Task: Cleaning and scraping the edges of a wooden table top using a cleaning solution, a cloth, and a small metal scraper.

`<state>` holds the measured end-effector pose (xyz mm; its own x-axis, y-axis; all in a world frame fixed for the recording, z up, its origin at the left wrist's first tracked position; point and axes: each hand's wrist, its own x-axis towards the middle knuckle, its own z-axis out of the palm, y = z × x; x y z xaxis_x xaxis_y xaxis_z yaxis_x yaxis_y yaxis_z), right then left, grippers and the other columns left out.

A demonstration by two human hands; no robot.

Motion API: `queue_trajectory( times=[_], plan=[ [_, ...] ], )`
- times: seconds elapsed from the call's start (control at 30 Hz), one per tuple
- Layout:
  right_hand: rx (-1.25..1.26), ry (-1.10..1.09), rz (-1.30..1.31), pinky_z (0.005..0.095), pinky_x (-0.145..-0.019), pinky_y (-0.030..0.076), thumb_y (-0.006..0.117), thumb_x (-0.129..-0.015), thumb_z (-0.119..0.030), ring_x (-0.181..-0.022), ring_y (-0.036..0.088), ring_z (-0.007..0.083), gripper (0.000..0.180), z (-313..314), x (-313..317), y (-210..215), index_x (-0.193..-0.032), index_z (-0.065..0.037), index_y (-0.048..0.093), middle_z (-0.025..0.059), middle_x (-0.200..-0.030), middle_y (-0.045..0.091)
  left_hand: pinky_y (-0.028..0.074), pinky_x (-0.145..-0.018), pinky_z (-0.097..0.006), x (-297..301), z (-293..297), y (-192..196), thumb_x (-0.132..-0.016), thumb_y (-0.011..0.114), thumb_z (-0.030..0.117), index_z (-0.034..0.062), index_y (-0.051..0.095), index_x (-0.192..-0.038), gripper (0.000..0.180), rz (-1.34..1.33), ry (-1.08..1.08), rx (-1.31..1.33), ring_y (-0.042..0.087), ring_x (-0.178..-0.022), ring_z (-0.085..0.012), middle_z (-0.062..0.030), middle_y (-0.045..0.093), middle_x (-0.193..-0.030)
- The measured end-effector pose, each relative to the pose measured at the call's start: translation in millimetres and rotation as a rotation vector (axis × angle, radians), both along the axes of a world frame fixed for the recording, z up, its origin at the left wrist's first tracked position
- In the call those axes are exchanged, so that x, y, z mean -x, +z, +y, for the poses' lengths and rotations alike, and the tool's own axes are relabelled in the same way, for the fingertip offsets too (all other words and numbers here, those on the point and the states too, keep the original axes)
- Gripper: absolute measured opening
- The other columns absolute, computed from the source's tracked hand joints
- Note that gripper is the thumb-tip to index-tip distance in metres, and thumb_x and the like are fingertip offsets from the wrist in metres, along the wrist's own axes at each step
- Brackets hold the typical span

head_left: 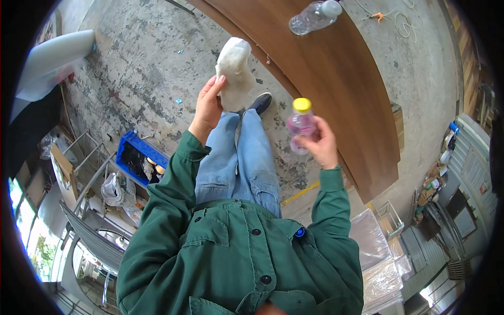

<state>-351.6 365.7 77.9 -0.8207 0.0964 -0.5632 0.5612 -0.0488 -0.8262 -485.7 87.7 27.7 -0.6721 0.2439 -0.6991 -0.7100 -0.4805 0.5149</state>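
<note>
Bottle (301,126) with yellow cap and pinkish liquid sits gripped in right hand (321,144); left hand (209,107) pinches white cloth (234,71).

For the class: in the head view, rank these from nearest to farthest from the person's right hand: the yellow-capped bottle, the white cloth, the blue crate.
From the right hand:
1. Yellow-capped bottle, held in that hand.
2. White cloth, up left, in the left hand.
3. Blue crate, far left on the floor.

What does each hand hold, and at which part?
The left hand holds a white cloth by its lower edge. The right hand holds a small pink bottle with a yellow cap around its lower body.
</note>
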Motion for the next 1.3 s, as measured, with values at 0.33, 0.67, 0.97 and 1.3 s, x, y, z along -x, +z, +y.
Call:
queue_trajectory(
  times=[0.33,0.67,0.97,1.3],
  plan=[
    [-0.346,-0.539,0.253,0.0338,-0.099,0.044,0.078,-0.076,-0.001,-0.109,0.056,0.0173,0.060,129.3,-7.2,-11.0,-0.127,-0.004,0.048,0.0061,-0.120,0.056,0.047,-0.077,-0.041,-78.8,190.6,-58.0,-0.067,0.067,0.000,0.0074,0.067,-0.098,0.032,1.286,-0.631,0.637,0.055,-0.093,-0.0297,-0.0095,0.055,-0.099],
    [-0.430,-0.610,0.176,0.0342,-0.102,0.040,0.078,-0.076,0.000,-0.112,0.054,0.0184,0.055,138.5,-38.4,-49.8,-0.124,-0.001,0.052,0.0069,-0.122,0.056,0.048,-0.071,-0.041,-4.9,138.9,-121.4,-0.063,0.065,-0.004,0.0073,0.063,-0.091,0.031,0.878,-0.422,0.800,0.059,-0.084,-0.0285,-0.0111,0.059,-0.084],
    [-0.522,-0.555,0.132,0.0363,-0.104,0.040,0.083,-0.066,0.000,-0.121,0.048,0.0232,0.076,138.0,-61.8,-63.6,-0.132,-0.002,0.046,0.0094,-0.130,0.050,0.049,-0.074,-0.028,218.1,16.2,-103.2,-0.084,0.065,0.007,0.0008,0.063,-0.102,0.019,0.588,-0.259,1.006,0.060,-0.082,-0.0124,-0.0055,0.066,-0.095],
    [-0.293,-1.096,-0.182,0.0230,-0.065,0.047,0.076,-0.074,-0.002,-0.079,0.056,0.0136,0.060,87.5,-114.8,-88.5,-0.126,-0.008,0.048,0.0059,-0.118,0.054,0.043,-0.076,-0.044,98.8,106.5,-81.4,-0.069,0.076,0.016,0.0122,0.061,-0.094,0.029,1.370,-0.909,1.007,0.055,-0.091,-0.0329,-0.0097,0.058,-0.094]
  ],
)
